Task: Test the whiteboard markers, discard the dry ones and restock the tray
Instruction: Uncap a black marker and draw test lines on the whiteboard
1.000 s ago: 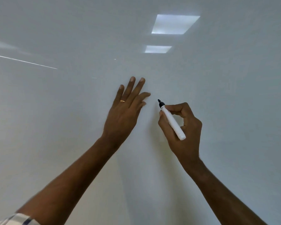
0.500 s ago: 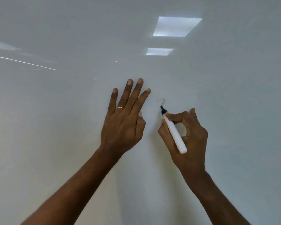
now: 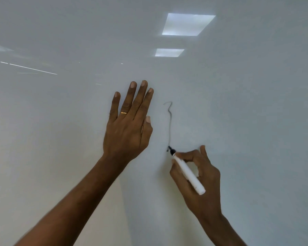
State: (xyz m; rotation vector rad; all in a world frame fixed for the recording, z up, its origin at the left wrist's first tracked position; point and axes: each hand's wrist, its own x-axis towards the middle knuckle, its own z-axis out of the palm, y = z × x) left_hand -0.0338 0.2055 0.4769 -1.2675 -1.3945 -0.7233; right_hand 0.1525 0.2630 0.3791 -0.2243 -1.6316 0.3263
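A white whiteboard (image 3: 247,107) fills the whole view. My right hand (image 3: 201,176) grips a white marker (image 3: 188,173) with a black tip, uncapped, its tip touching the board. A thin, faint grey line (image 3: 170,121) runs up from the tip and ends in a small hook at the top. My left hand (image 3: 130,125) lies flat against the board just left of the line, fingers straight and close together, a gold ring on one finger, holding nothing. No tray or other markers are in view.
Two ceiling light panels (image 3: 187,23) reflect in the upper part of the board, and a thin bright streak (image 3: 25,67) reflects at the left.
My right hand has drawn the marker downward, leaving a long faint grey line below the small hook. My left hand has shifted slightly and its fingers have straightened upward.
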